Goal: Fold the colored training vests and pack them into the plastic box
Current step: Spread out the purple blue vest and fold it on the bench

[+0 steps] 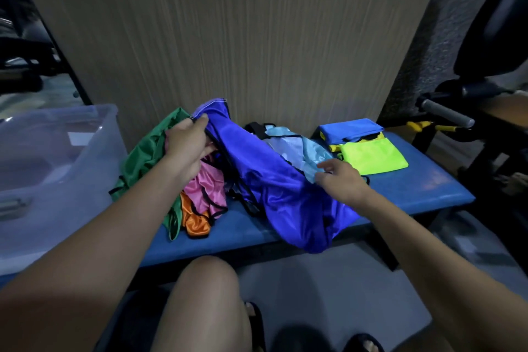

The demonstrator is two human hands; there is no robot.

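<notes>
**Two hands on the royal-blue vest, four more still loose**

One glossy royal-blue satin training vest with black trim [274, 188] lies stretched across the blue padded counter [423, 183], its lower end hanging over the front edge. The left hand [187, 148] pinches its upper hem and lifts that end off the heap; the right hand [341, 181] reaches in with fingers spread and relaxed, touching the cloth near the vest's far side without holding anything.

To do this step well, the right hand should, in my judgement, take the matching corner so the vest can be pulled taut and shaken flat before folding. The satin looks slippery, so a firm pinch on the trimmed edge would hold better than on the bare fabric.

Under and around it lie a crumpled green vest [143, 157], a pink vest [207, 187], an orange vest [194, 220] and a pale-blue vest [297, 148], all unfolded. Further right on the counter sit two folded pieces, a mid-blue one [350, 130] and a neon yellow-green one [371, 158]. The clear plastic box [57, 157] stands at the left, just beside the heap; no vest shows inside it.
</notes>
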